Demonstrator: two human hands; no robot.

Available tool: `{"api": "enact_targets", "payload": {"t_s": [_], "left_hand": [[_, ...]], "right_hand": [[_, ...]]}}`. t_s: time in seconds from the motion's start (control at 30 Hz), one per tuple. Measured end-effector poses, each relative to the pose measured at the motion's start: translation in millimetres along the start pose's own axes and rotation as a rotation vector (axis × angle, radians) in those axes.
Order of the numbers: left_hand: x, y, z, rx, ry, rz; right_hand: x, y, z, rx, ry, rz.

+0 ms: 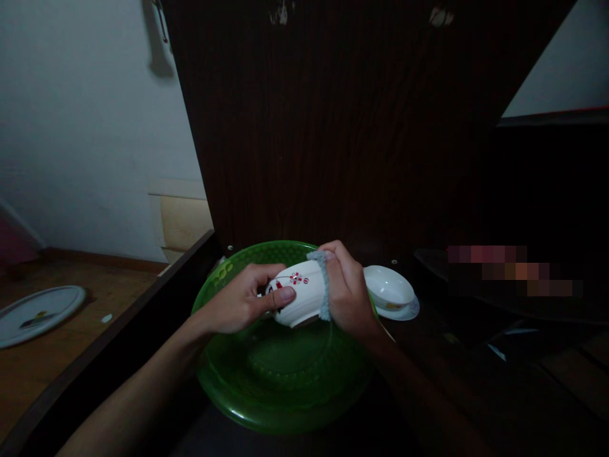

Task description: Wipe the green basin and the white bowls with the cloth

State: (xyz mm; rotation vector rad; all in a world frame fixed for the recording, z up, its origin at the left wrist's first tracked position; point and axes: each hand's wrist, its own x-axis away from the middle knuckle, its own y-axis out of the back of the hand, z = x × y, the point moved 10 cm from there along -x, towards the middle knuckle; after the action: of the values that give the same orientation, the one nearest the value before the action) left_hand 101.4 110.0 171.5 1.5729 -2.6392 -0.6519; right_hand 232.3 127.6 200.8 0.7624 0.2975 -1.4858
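Note:
A white bowl [304, 298] with a red flower pattern is held tilted on its side over a large green plastic basin [266, 416]. My left hand [247, 298] grips the bowl's left part, thumb across its outside. On the other side, my right hand [349, 289] is closed around a grey-blue cloth [325, 298] and presses it against the bowl. The bowl's inside faces away from me and is hidden. Just right of the basin, another white bowl [389, 287] stands on a white plate [410, 311].
A tall dark wooden panel [333, 127] rises behind the basin. Along the left runs a dark wooden edge [118, 343]. Beyond it, a white oval tray-like object [71, 298] lies on the wooden floor [118, 279]. The right side is very dark, with a blurred-out patch.

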Motion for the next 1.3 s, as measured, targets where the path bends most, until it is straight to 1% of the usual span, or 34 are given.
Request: {"api": "enact_targets", "payload": {"t_s": [0.1,0.2,0.37,0.5,0.6,0.73,0.83,0.93,1.1,1.3], "left_hand": [[-1,-4,3,-0.011,0.02,0.016],[-1,-7,4,0.009,0.04,0.019],[0,-7,1,0.043,0.065,-0.005],[-1,-5,-5,0.086,0.029,-0.008],[-1,1,-15,0.145,-0.067,-0.013],[4,5,-25,0.205,-0.17,0.028],[6,6,-26,0.222,-0.183,0.034],[5,5,-24,0.236,-0.165,0.037],[4,3,-23,0.226,-0.159,0.029],[5,2,-18,0.202,-0.1,0.029]], "right_hand": [[2,-7,6,0.069,0.042,0.039],[2,-12,5,0.07,0.057,0.068],[1,-13,-5,-0.045,-0.014,0.114],[0,-7,-9,-0.102,-0.06,0.093],[-2,-1,-14,-0.235,-0.108,0.036],[-6,6,-29,-0.512,-0.231,-0.069],[-7,6,-42,-0.699,-0.341,-0.127],[-6,4,-49,-0.784,-0.389,-0.163],[-4,6,-51,-0.733,-0.401,-0.202],[-7,9,-37,-0.505,-0.268,-0.136]]}}
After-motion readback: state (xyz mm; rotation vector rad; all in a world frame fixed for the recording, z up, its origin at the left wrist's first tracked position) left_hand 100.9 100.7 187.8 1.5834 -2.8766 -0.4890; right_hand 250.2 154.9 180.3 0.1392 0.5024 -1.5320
